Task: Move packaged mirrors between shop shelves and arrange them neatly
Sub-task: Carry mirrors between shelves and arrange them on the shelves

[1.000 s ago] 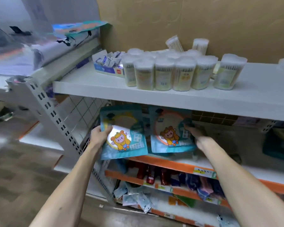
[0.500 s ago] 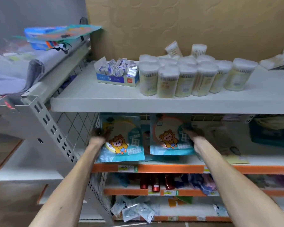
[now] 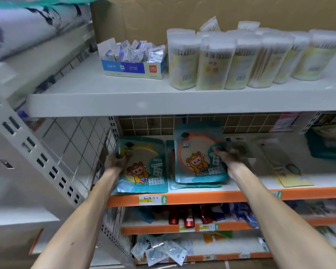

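Head view: left hand (image 3: 115,162) grips the yellow-rimmed mirror pack (image 3: 144,167) by its left edge; right hand (image 3: 226,152) grips the orange-rimmed mirror pack (image 3: 196,158) (other packs beneath it) on the orange-edged shelf (image 3: 241,195).

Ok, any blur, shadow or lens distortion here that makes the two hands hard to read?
Head view: the upper shelf shadows both hands; the right hand on the right mirror pack is motion-smeared, the left hand on the left mirror pack sharper; also head view, wide-lens stretch leans the perforated upright at left.
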The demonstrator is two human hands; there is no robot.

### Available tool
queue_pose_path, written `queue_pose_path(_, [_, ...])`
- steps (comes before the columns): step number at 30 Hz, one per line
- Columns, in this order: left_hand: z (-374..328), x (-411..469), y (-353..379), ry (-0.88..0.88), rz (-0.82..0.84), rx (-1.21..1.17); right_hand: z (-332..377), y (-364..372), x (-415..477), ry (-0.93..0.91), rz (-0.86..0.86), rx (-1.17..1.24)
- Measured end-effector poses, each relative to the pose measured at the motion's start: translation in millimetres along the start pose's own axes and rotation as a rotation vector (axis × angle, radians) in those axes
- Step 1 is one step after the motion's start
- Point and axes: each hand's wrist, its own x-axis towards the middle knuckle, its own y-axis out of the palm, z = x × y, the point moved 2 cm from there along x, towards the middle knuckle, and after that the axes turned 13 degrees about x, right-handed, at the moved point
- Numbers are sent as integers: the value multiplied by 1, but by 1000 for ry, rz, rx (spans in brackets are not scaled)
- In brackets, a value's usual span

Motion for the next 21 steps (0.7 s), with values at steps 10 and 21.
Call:
queue_pose_path(10, [25, 40, 19, 22, -149, 371, -18, 10, 7, -12, -37, 31])
queue_pose_path(21, [-22, 11, 17, 380, -164, 592, -4, 23, -6, 11, -38, -110])
